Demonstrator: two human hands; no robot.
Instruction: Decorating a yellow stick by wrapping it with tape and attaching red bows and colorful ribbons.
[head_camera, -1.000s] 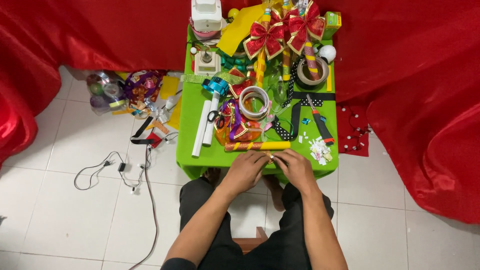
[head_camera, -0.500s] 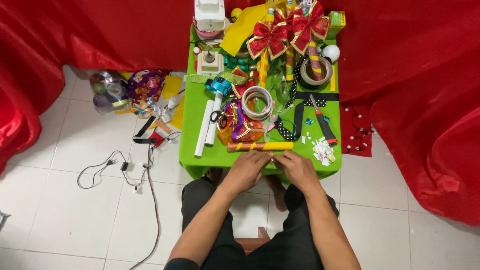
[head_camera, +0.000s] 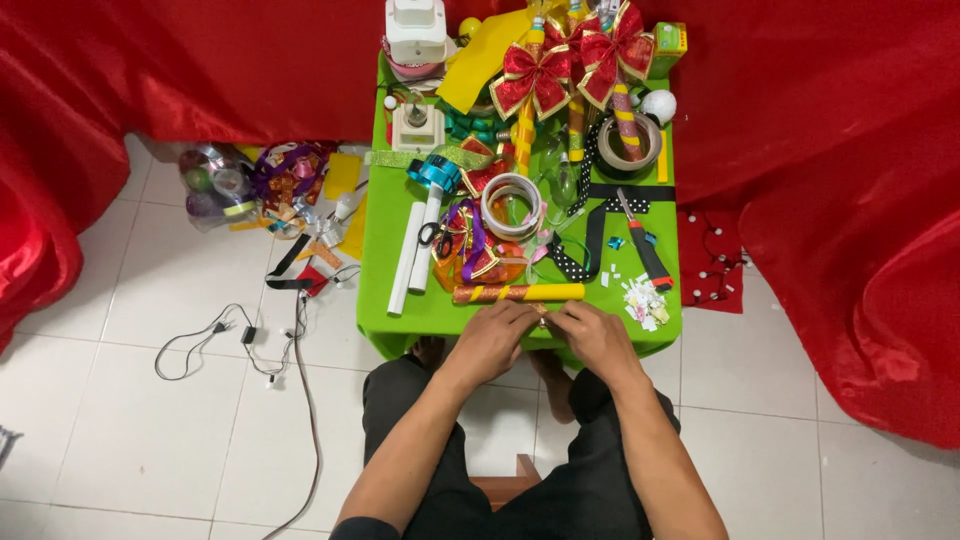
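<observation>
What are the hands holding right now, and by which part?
Both hands, left hand and right hand, pinch a small gold-coloured piece between their fingertips at the green table's near edge; too small to tell which part.

1. One green desk (head_camera: 400, 320) carries the craft things.
2. Two hands, left (head_camera: 492, 340) and right (head_camera: 597, 338), meet at its 6 o'clock edge, touching a small gold piece (head_camera: 541, 318) between them.
3. Two red bows with gold edging (head_camera: 535, 78) sit toward 12 o'clock.
4. Two white tubes (head_camera: 410, 258) lie side by side toward 9 o'clock.
5. One red and gold wrapped roll (head_camera: 518, 293) lies just beyond the hands.
6. Two rings of tape: one white (head_camera: 511, 205) at the centre, one brown (head_camera: 628, 147) toward 2 o'clock.
7. One red-handled cutter (head_camera: 645, 255) lies toward 3 o'clock.
8. One pair of scissors (head_camera: 432, 234) lies beside the tubes.
9. One pile of paper scraps (head_camera: 644, 303) sits toward 4 o'clock.
</observation>
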